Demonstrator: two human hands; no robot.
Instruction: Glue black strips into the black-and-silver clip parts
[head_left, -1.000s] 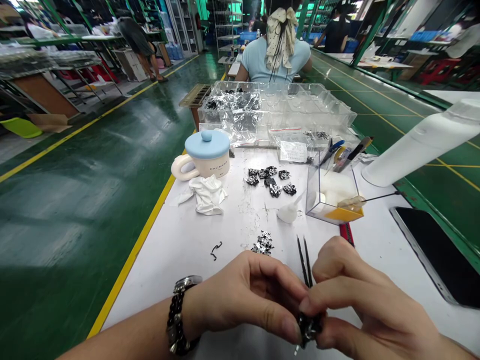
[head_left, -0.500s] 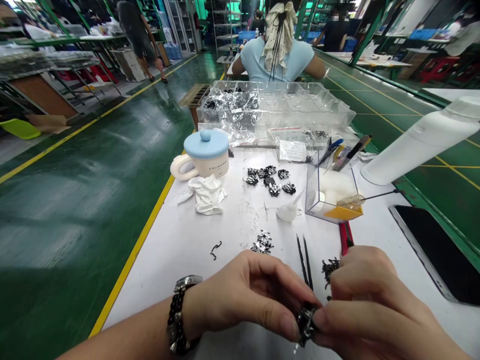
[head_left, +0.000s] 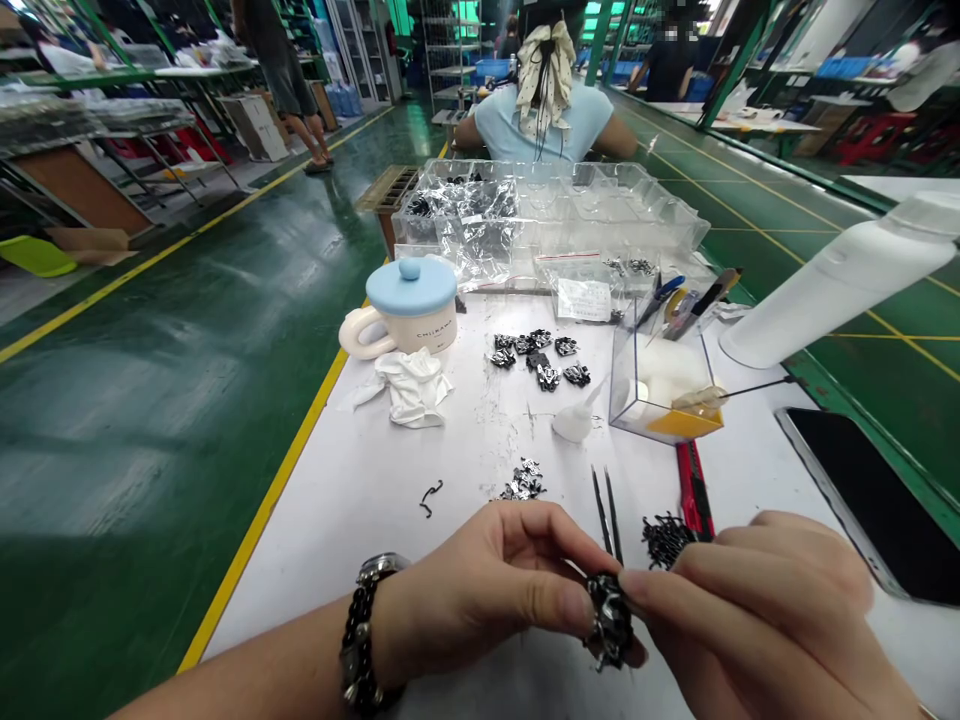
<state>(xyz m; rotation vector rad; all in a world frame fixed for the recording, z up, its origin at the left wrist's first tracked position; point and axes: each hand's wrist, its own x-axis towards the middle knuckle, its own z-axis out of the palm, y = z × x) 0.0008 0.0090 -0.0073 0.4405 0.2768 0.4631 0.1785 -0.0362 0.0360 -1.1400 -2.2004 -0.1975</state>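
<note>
Between thumb and fingers, my left hand (head_left: 502, 585) grips a small black and silver metal cluster (head_left: 609, 620) low in the view. From the right, my right hand (head_left: 765, 610) touches the cluster's upper edge, its thumb and fingertip pinched together; whether a small part sits between them is hidden. Black tweezers (head_left: 607, 510) lie just beyond the cluster. A pile of small black parts (head_left: 666, 540) is beside my right hand, and a heap of silver-black pieces (head_left: 525, 480) lies beyond my left hand. Farther off sit several similar clusters (head_left: 547, 378).
A lidded mug (head_left: 420, 310) and crumpled tissue (head_left: 416, 390) stand left. On the right are a clear box (head_left: 660, 400), a red cutter (head_left: 694, 490), a phone (head_left: 862, 500) and a white bottle (head_left: 832, 285). Clear trays (head_left: 600, 215) line the back, with a seated person beyond.
The cluster has risen slightly and turned more into view. My right hand has shifted, uncovering more of the black pile and the red cutter. The walking person has moved a little.
</note>
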